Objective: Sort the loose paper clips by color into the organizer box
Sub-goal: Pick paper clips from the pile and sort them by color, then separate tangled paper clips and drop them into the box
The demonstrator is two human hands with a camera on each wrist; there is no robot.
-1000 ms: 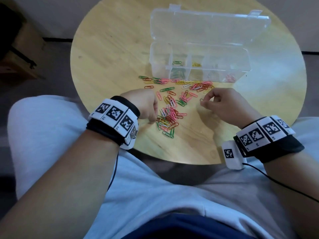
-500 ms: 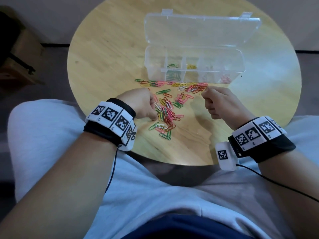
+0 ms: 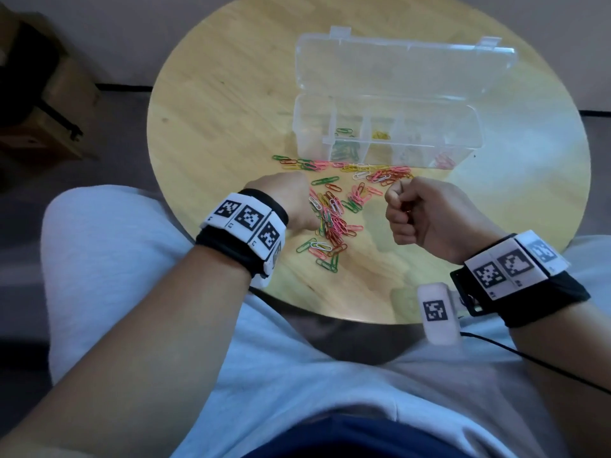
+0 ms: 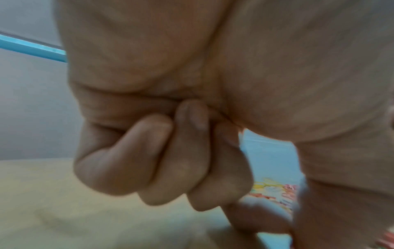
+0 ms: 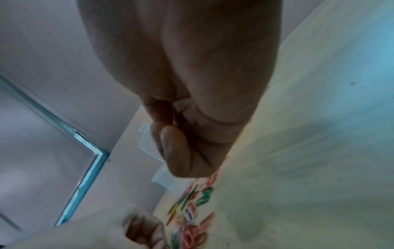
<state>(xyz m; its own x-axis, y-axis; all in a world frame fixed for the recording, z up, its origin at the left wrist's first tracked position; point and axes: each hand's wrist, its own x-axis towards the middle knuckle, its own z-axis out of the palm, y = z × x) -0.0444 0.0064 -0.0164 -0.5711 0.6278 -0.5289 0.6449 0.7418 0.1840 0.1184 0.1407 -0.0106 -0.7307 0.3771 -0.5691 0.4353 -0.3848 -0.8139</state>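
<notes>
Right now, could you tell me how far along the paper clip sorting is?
Early on. Done: the organizer box holds a few green clips, yellow clips and pink clips in separate compartments. In hand: the right hand is closed, seemingly around something small; the left hand works at the pile. Left: most of the mixed clips on the round table.
</notes>
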